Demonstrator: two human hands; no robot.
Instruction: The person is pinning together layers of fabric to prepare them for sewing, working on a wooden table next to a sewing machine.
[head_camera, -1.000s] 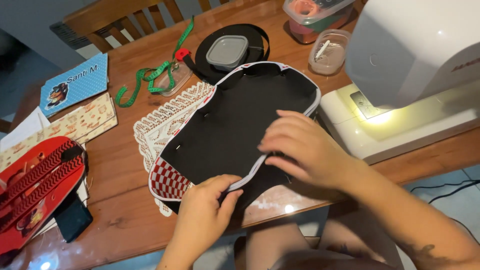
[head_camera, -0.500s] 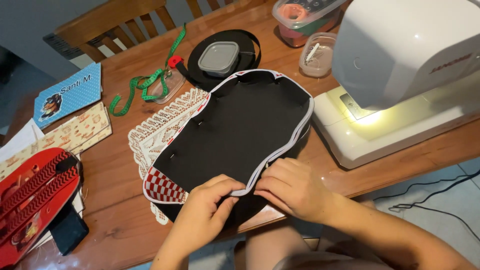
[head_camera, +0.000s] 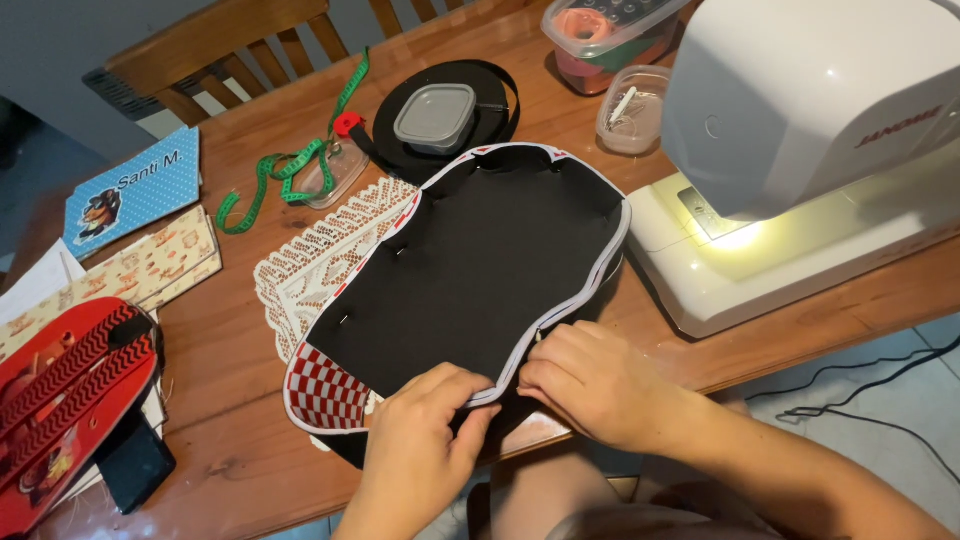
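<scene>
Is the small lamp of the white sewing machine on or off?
On: a bright yellowish glow lights the bed of the sewing machine under its head.

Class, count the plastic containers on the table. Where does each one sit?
3: grey-lidded square tub on the black webbing coil, clear lidded box of sewing bits at the far edge, small clear tub beside the white sewing machine. Others may be hidden.

We are at a home sewing spot: a wooden dining table (head_camera: 230, 440) with a wooden chair (head_camera: 215, 40) behind it, holding a white sewing machine (head_camera: 800, 150), a green measuring tape (head_camera: 290, 165) and lace trim (head_camera: 320, 260).
</scene>
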